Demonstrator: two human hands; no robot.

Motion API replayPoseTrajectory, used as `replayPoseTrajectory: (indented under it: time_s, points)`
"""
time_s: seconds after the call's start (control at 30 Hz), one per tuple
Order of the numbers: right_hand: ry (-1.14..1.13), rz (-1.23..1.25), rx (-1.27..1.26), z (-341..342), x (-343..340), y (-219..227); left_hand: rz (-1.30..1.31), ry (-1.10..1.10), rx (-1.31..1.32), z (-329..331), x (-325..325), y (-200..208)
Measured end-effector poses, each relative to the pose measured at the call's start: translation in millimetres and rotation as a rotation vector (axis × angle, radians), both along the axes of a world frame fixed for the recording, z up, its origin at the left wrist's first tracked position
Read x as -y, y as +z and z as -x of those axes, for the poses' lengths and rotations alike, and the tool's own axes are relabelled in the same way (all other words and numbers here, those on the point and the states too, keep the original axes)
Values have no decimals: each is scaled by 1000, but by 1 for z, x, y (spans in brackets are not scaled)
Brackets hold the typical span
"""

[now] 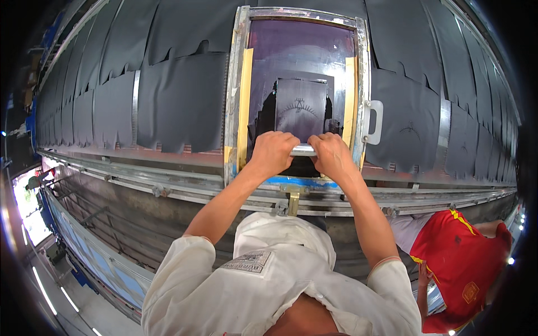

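Observation:
My left hand (274,152) and my right hand (334,155) are closed side by side on a squeegee (303,149) with a pale metal handle. It lies crosswise near the close end of a printing screen (300,53). The screen has a worn metal frame (237,84) with yellow tape (245,106) down its inner sides. Just beyond the squeegee, a dark rectangle on the mesh carries a fan-shaped line design (299,107). Black ink (267,114) is smeared at both sides of it. The squeegee's blade is hidden below the handle.
Dark fabric pieces (182,101) lie in rows along the long table, left and right of the screen. A grey handle (374,122) juts from the frame's right side. Metal rails (185,180) run along the near edge. A person in a red shirt (462,269) stands close on my right.

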State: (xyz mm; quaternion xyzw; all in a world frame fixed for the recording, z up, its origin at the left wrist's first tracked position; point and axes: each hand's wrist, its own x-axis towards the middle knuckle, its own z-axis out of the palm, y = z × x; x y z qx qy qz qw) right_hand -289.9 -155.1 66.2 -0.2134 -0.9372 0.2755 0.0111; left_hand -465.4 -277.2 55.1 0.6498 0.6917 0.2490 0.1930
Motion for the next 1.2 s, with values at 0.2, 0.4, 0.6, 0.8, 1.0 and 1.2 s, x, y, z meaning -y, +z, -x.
replayPoseTrajectory:
  time_s: [0.2, 0.4, 0.6, 0.8, 1.0, 1.2]
  points:
    - [-84, 0, 7, 37, -60, 7, 45, -21, -47, 43, -69, 8]
    - [-59, 6, 104, 84, -141, 3, 65, 26, -81, 84, -143, -1]
    - [-57, 69, 123, 63, -91, 5, 107, 12, -37, 60, -93, -2]
    - [-11, 172, 21, 2, -11, 11, -40, -27, -124, 5, -1, 2]
    - [-894, -128, -287, -60, -109, -23, -42, -17, -190, -5, 13, 7]
    - [-1103, 253, -227, -67, -131, -63, -12, 29, -208, -11, 27, 4]
